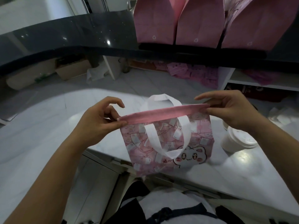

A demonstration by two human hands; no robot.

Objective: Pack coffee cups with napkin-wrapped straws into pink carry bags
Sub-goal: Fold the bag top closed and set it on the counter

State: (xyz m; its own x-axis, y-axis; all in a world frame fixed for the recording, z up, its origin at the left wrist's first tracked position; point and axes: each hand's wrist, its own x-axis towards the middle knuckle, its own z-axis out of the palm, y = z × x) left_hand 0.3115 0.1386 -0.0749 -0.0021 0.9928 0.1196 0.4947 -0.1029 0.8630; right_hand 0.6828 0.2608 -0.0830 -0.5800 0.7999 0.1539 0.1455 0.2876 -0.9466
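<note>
A pink carry bag [168, 143] with a cartoon print and white handles hangs flat above the white counter's front edge. My left hand [100, 122] pinches the left end of its pink top rim between thumb and fingers. At the other end of the rim, my right hand [226, 109] pinches it too, and the rim is stretched straight between them. A white lidded coffee cup [237, 139] stands on the counter just right of the bag, under my right wrist. No straw or napkin shows.
The white marble counter [48, 126] spreads left and right. Behind it runs a raised black counter [80, 34] with three pink paper bags [199, 23] standing on it. Shelves with pink packets [194, 71] lie under the black top.
</note>
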